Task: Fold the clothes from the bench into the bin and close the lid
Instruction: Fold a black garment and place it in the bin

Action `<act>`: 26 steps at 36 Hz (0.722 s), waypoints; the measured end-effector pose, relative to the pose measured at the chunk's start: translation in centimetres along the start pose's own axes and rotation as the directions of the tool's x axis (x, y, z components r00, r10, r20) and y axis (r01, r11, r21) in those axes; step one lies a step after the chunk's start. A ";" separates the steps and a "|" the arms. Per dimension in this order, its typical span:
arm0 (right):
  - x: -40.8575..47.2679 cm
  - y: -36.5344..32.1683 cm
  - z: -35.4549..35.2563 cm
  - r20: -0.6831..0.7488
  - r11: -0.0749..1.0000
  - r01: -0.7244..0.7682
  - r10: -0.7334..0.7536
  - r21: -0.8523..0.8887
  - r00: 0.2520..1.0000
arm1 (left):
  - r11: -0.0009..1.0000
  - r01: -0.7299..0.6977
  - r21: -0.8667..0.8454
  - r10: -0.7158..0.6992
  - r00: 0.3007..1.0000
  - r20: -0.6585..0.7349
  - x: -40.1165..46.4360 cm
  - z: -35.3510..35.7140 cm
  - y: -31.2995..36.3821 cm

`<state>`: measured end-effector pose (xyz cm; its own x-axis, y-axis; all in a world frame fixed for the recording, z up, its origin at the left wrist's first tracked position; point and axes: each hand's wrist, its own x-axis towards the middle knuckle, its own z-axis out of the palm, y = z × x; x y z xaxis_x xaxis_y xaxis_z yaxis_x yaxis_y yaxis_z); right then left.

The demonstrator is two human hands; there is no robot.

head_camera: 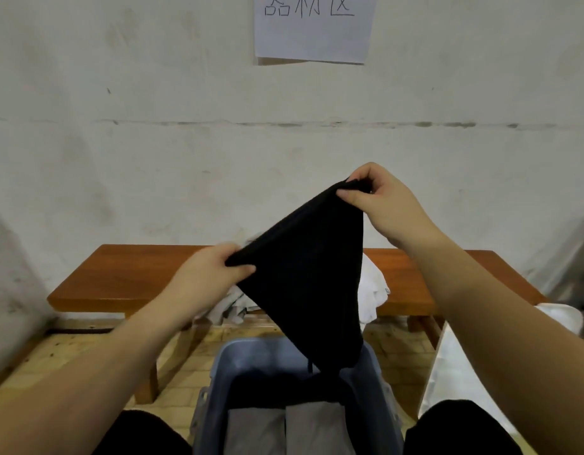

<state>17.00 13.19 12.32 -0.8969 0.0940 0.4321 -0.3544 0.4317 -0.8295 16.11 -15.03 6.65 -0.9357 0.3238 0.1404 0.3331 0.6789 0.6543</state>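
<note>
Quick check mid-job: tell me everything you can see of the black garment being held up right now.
The black garment is a plain, dark, soft fabric, apparently knit, with no print visible. It hangs in the air in a rough triangle. The right hand pinches its upper corner high, and the left hand grips another corner lower down. Its bottom tip droops over the far rim of the blue-grey bin, a thin cord dangling from it. It hides part of the bench behind.

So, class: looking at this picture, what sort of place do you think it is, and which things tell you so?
Probably a plain storage or utility room rather than a home. Clues: a bare, scuffed white wall with a handwritten paper sign, a simple wooden bench, and a grey plastic bin on the floor.
</note>
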 end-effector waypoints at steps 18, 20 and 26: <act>1.2 2.5 -2.9 0.245 0.960 -0.179 0.230 -0.214 0.942 | 0.885 -0.001 -0.466 -0.078 0.986 -0.149 6.3 -4.9 -1.1; 1.2 3.1 -2.3 0.275 0.958 -0.230 0.270 -0.169 0.923 | 0.883 0.028 -0.468 -0.085 0.991 -0.101 6.7 -4.9 -1.4; 2.7 3.9 -1.1 0.251 0.958 -0.285 0.278 -0.010 0.927 | 0.786 0.068 -0.614 -0.097 0.995 -0.014 7.8 -6.0 -2.3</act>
<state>13.52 16.09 10.67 -0.9966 -0.0175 0.0810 -0.0813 0.3960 -0.9146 7.30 -18.02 10.74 -0.9651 0.2474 0.0864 0.1266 0.1513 0.9803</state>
